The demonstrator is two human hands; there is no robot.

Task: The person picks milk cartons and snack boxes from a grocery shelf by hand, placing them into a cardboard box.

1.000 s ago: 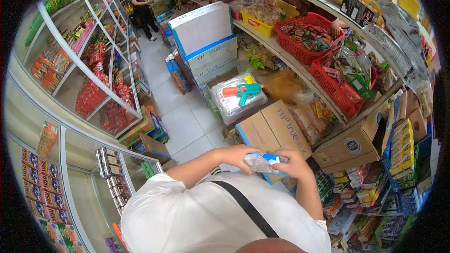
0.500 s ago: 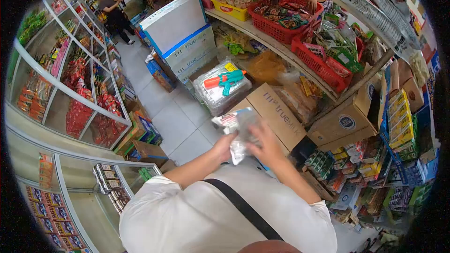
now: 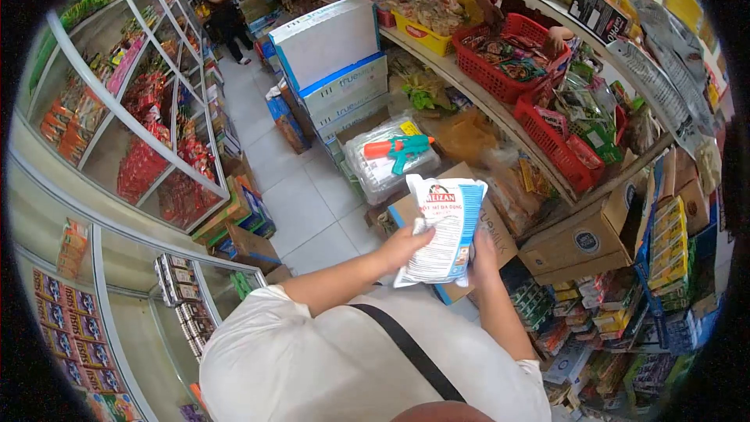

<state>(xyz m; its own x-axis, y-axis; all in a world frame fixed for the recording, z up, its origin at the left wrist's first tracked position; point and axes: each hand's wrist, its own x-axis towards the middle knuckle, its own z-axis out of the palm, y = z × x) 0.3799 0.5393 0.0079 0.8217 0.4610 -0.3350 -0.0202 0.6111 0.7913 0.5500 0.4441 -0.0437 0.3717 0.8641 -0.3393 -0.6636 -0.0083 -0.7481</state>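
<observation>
A white and blue bag with "MEIZAN" printed on it (image 3: 445,230) is held upright before my chest. My left hand (image 3: 408,248) grips its left edge, with the thumb lying over the front. Along the right edge my right hand (image 3: 483,256) presses against the bag, its fingers partly hidden behind it. Just beyond the bag, an orange and teal toy water gun (image 3: 400,151) lies on a plastic-wrapped pack (image 3: 375,175). A brown carton (image 3: 497,227) is partly covered by the bag.
Stacked milk cartons (image 3: 341,92) stand ahead. Red baskets (image 3: 500,57) of packets sit on the shelf at the right, where another person's hand (image 3: 559,37) reaches in. Glass cabinets (image 3: 168,156) line the left. A person in dark clothes (image 3: 223,8) stands down the aisle.
The bag, blurred and tilted before, is now upright with its printed front visible. Both hands have moved right with it. The camera view has shifted, so the surroundings appear farther right.
</observation>
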